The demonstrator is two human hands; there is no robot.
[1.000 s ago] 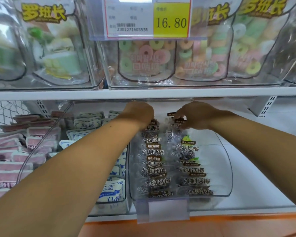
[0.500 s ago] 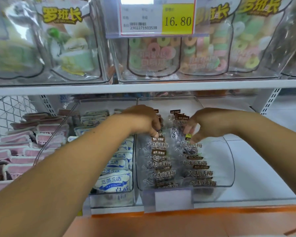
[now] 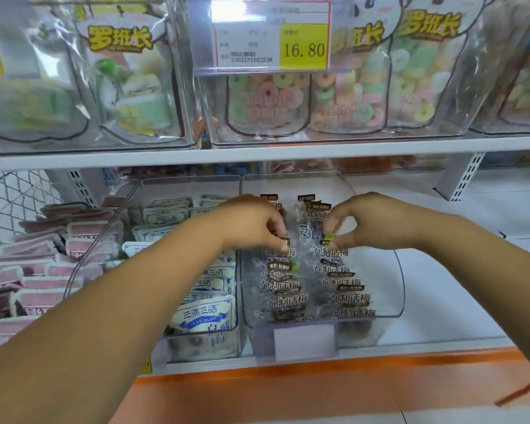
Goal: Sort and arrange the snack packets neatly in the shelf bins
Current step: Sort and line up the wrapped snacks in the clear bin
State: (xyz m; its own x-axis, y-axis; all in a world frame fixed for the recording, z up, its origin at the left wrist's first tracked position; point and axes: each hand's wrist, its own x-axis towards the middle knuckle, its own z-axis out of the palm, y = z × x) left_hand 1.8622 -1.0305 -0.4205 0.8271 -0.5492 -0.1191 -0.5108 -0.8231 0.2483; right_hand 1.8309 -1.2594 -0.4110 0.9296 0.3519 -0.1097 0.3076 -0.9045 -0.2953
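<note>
Pinching dark plum packets (image 3: 288, 284) inside the clear bin (image 3: 400, 276) with left hand (image 3: 251, 223) and right hand (image 3: 371, 221); now drawn forward from its back wall.

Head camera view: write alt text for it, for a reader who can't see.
The left hand and right hand pinch dark snack packets lined in two rows inside a clear shelf bin. The bin beside it holds white-and-blue packets; above, bagged ring candies sit behind a 16.80 price tag.
</note>
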